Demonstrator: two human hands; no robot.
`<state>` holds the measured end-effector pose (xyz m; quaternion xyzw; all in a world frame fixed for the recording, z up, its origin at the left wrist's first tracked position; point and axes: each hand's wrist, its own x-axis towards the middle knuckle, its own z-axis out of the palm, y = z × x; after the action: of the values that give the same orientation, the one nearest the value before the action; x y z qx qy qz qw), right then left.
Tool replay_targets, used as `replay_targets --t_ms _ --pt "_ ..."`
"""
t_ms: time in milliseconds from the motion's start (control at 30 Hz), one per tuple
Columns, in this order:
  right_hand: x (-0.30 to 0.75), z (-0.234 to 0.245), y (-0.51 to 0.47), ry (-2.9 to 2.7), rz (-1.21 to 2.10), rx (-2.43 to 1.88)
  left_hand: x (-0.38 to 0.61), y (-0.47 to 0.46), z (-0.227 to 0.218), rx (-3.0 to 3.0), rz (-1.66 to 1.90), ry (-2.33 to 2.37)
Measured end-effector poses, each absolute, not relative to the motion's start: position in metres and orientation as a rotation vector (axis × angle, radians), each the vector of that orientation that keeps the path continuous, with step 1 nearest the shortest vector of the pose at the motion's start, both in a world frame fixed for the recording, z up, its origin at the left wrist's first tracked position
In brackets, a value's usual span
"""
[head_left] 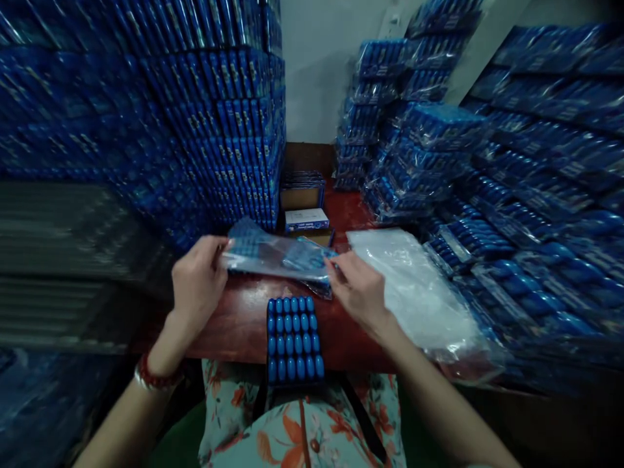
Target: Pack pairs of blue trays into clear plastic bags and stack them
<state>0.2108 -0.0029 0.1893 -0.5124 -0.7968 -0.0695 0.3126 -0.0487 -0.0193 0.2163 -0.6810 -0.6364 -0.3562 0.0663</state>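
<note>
A clear plastic bag (268, 257) is stretched between my two hands above the table. My left hand (199, 276) pinches its left end, thumb and fingers closed. At the other end my right hand (358, 286) grips the bag near its edge, fingers closed. Blue shapes show through and behind the film; I cannot tell whether anything is inside. Below the bag, at the table's front edge, sits a block of glossy blue rounded pieces (295, 341) in neat rows. Neither hand touches that block.
Loose clear bags (414, 286) lie flat on the red-brown table (238, 325) at the right. Small boxes (306, 220) stand behind my hands. Tall stacks of blue packs (229, 130) rise on the left; wrapped blue packs (433, 149) pile up on the right.
</note>
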Motion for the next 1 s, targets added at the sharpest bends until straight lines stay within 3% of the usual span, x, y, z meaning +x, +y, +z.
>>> replay_targets --t_ms 167,300,500,1000 --pt "0.197 0.085 -0.013 -1.91 0.256 -1.782 -0.038 -0.039 0.086 -1.952 -1.014 -2.538" --pt "0.192 0.041 -0.019 -1.739 0.562 -1.886 -0.021 -0.03 0.026 -2.086 -1.144 -2.724" --pt "0.194 0.027 -0.021 -1.676 0.816 -1.66 0.0 -0.033 0.009 -2.291 -1.546 -2.586" --pt "0.209 0.02 -0.008 -1.501 0.914 -1.631 0.004 -0.042 -0.004 -2.039 -1.886 -2.856"
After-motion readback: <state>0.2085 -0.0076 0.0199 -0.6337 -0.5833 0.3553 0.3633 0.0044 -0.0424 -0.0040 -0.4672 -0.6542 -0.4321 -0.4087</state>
